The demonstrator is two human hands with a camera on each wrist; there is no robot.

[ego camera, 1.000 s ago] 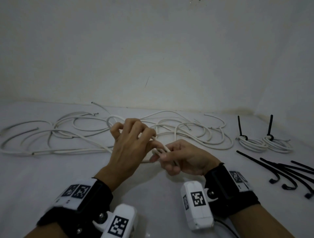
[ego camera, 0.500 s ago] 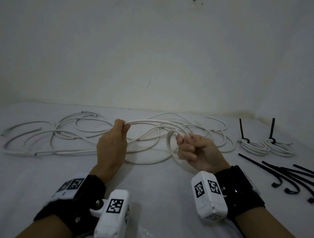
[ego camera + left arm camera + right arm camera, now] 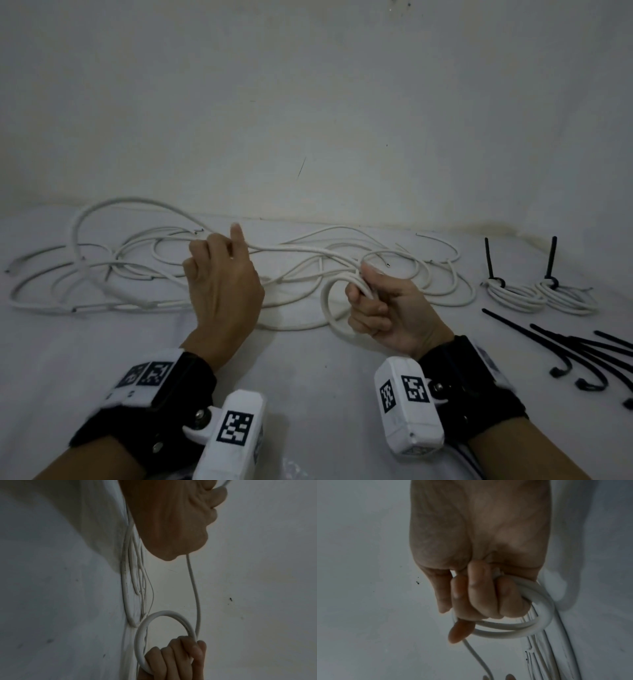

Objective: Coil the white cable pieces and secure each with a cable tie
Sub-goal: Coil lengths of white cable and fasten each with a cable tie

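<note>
My right hand point(image 3: 368, 294) grips a small coil of white cable point(image 3: 329, 308) just above the white table; in the right wrist view its fingers point(image 3: 479, 595) are curled round the coil's loops point(image 3: 539, 615). From the coil a strand point(image 3: 301, 248) runs left to my left hand point(image 3: 219, 250), which holds it with curled fingers and the index finger raised. Beyond that hand the cable rises in a wide arc point(image 3: 78, 222). The left wrist view shows the strand point(image 3: 193, 588) leaving my left hand point(image 3: 171, 520) toward the coil point(image 3: 149, 619).
Several loose white cable pieces point(image 3: 137, 274) lie tangled across the back of the table point(image 3: 308, 394). At the right sit two coiled cables bound with black ties point(image 3: 513, 294) point(image 3: 568, 298). Several loose black cable ties point(image 3: 582, 353) lie nearer, at the right edge. A wall stands close behind.
My left hand left the right hand and drew off to the left along the cable. The cable's far length has lifted off the table into an arc. The right hand keeps its coil.
</note>
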